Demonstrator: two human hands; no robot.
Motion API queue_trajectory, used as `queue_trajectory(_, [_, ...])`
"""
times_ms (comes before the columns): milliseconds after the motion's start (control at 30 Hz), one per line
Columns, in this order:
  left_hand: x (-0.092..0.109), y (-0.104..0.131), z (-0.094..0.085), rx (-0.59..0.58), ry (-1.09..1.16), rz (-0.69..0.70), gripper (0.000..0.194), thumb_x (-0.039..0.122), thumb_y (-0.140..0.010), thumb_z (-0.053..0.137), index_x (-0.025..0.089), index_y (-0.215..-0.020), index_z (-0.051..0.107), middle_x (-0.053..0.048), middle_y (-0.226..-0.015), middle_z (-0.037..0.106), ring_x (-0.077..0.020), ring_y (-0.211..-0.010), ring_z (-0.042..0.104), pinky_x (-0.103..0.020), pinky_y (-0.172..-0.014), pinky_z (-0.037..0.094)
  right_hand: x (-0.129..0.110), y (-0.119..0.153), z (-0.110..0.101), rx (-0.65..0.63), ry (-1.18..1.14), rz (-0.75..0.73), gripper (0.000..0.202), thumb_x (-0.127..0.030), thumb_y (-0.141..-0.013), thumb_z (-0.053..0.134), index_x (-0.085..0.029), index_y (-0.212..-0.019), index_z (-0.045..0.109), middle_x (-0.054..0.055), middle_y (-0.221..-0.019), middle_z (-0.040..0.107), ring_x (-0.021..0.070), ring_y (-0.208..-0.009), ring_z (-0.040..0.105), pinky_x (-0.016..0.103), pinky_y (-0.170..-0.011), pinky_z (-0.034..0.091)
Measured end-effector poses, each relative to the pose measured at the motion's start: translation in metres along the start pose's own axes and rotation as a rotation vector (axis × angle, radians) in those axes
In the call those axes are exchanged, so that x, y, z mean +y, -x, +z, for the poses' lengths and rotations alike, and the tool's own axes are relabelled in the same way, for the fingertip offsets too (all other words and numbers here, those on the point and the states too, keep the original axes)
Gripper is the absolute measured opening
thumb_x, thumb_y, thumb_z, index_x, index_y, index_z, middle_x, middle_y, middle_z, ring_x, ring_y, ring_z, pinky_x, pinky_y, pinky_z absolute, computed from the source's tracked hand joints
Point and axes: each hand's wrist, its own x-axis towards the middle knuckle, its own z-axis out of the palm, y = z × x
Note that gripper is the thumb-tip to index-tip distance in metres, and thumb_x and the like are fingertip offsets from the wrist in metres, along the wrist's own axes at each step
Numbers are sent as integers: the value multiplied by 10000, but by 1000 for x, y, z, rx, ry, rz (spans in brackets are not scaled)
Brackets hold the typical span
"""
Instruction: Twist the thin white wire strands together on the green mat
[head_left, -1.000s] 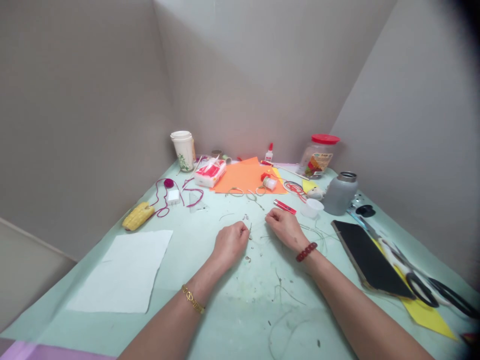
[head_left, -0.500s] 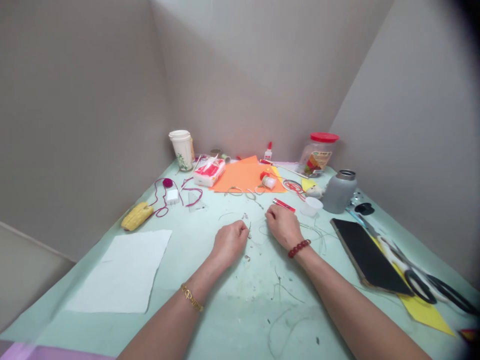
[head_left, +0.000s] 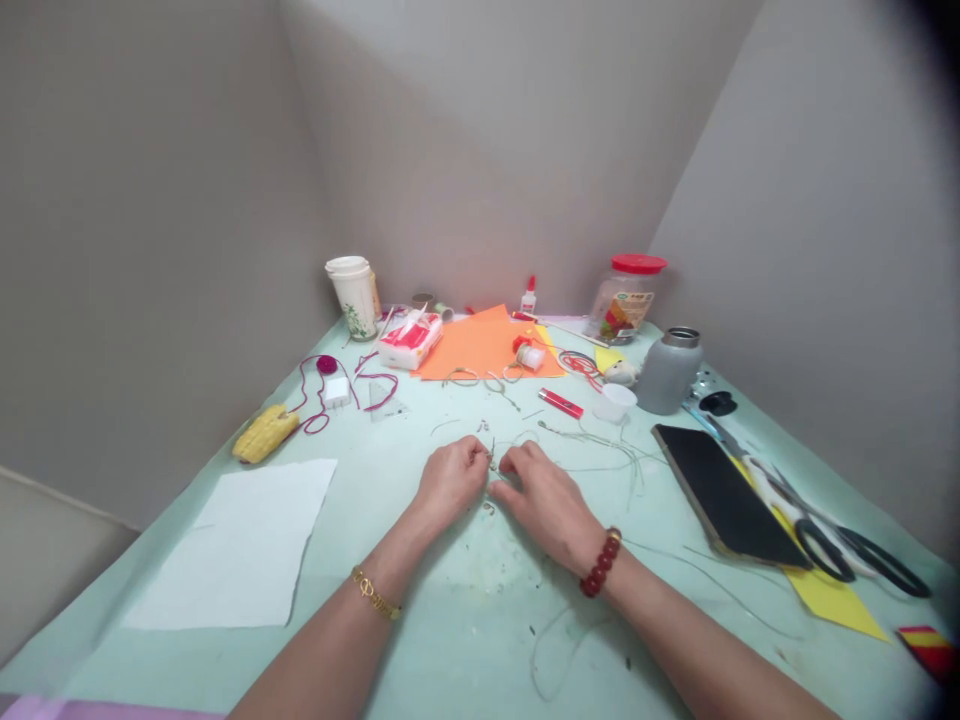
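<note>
My left hand [head_left: 454, 482] rests over the middle of the table with thumb and forefinger pinched together. A short end of thin cord [head_left: 493, 447] sticks up out of that pinch. My right hand [head_left: 545, 500] lies just to the right, its thumb and fingers parted with a gap facing the left fingertips; nothing shows held in it. Small metallic-looking bits [head_left: 489, 507] lie between and below the hands. Thin greenish cords [head_left: 592, 436] spread over the table beyond my right hand, and a red lighter [head_left: 561, 403] lies past its fingers.
White paper [head_left: 232, 545] lies at the left, near a yellow corn-shaped object [head_left: 265, 433]. A phone [head_left: 731, 495] and scissors [head_left: 825, 548] lie at the right. Behind stand a clear plastic cup [head_left: 615, 404], a grey bottle [head_left: 670, 372], a tissue pack [head_left: 411, 340] and orange paper [head_left: 476, 345].
My right hand has come left and nearer to me, from a closed fist by the lighter to parted fingers beside my left hand. The left hand keeps its pinch. The view has shifted slightly.
</note>
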Motion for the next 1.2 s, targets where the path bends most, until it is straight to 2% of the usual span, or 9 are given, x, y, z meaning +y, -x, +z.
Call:
queue_trajectory(133, [-2, -1, 1, 1, 5, 22, 244, 279, -811, 388, 197, -781, 616, 6, -734, 644, -115, -659, 526, -209, -578, 324, -1, 2, 7, -36, 20, 45, 89, -185, -806, 453, -178, -721, 478, 33, -815, 521, 116, -638, 468, 232, -566, 267])
queue_trajectory(233, [-2, -2, 1, -4, 2, 29, 243, 289, -812, 386, 197, -772, 608, 8, -736, 642, -116, -661, 529, -210, -578, 326, 1, -1, 7, -46, -17, 66, 91, -174, -823, 411, -176, -751, 467, 41, -740, 541, 129, -624, 469, 238, -561, 257])
queue_trajectory(333, [0, -1, 0, 0, -26, 37, 231, 288, -816, 387, 201, -784, 599, 8, -746, 644, -120, -676, 538, -211, -589, 329, 1, -3, 3, -55, -148, 121, 108, -205, -830, 391, -179, -757, 466, 22, -640, 542, 133, -592, 466, 234, -554, 265])
queue_trajectory(500, [5, 6, -1, 6, -156, 79, 223, 270, -842, 368, 212, -876, 580, -2, -776, 647, -135, -717, 563, -224, -614, 327, 6, -9, -2, -93, -370, 233, 160, -241, -749, 459, -170, -612, 501, 6, -597, 541, 124, -578, 452, 225, -543, 301])
queue_trajectory(600, [8, 8, -1, 2, -224, 97, 222, 257, -857, 347, 215, -910, 559, -12, -789, 646, -144, -725, 570, -232, -614, 319, 9, -13, -1, -126, -536, 253, 168, -255, -720, 462, -168, -588, 521, -20, -534, 482, 108, -525, 402, 222, -506, 297])
queue_trajectory(700, [9, 8, -1, -4, -260, 101, 204, 248, -863, 342, 220, -888, 543, -11, -777, 640, -149, -721, 574, -234, -599, 313, 7, -20, 4, -79, -665, 266, 155, -262, -718, 451, -170, -628, 538, -38, -507, 438, 94, -489, 361, 215, -480, 287])
queue_trajectory(800, [11, 7, -1, -20, -287, 67, 189, 244, -862, 350, 221, -886, 537, -14, -775, 637, -151, -737, 582, -233, -598, 315, 4, -27, 9, -71, -726, 200, 147, -254, -715, 453, -165, -650, 551, -38, -527, 453, 88, -495, 361, 208, -484, 296])
queue_trajectory(933, [11, 7, 0, -9, -285, 61, 196, 266, -868, 348, 218, -893, 536, -17, -766, 638, -155, -730, 587, -235, -592, 315, 7, -29, 10, -74, -725, 119, 171, -263, -731, 440, -157, -667, 559, -18, -590, 508, 97, -553, 410, 207, -533, 337])
queue_trajectory(1200, [10, 10, 2, 30, -277, 60, 223, 286, -866, 338, 216, -877, 550, -17, -747, 648, -158, -690, 579, -234, -575, 297, 13, -14, 0, -97, -573, 176, 170, -247, -718, 438, -162, -600, 524, -26, -555, 471, 103, -545, 389, 216, -523, 319])
